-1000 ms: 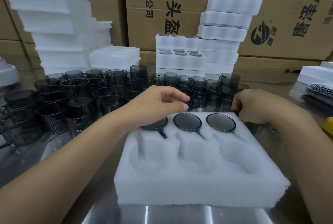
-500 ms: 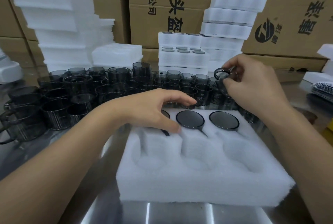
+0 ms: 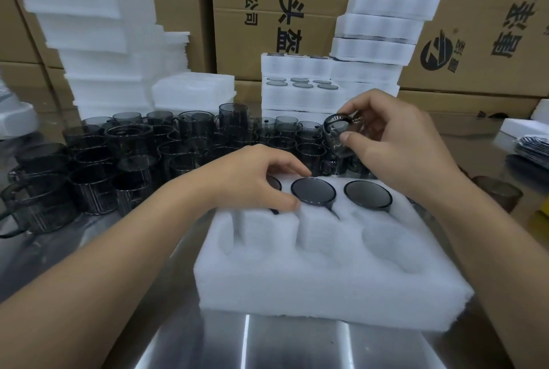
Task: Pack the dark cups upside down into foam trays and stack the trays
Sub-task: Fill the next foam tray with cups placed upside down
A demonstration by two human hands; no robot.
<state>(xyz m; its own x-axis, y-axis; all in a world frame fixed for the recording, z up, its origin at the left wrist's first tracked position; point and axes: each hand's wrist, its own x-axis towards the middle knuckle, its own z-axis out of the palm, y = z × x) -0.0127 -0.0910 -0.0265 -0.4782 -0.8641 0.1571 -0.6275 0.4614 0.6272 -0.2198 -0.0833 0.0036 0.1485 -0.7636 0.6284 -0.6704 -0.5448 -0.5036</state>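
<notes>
Pinching cup (image 3: 338, 138), right hand (image 3: 395, 142) | left hand (image 3: 252, 181) on tray (image 3: 326, 294) | near pockets (image 3: 320, 246) open

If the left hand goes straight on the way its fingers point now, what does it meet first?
Probably the middle cup, upside down in the foam tray: the left hand points right along the far row, and that cup's base lies just past its fingers. Height is unclear.

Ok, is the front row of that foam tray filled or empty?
Empty. The three near pockets of the foam tray show bare white foam; only its far row holds upside-down cups.
</notes>
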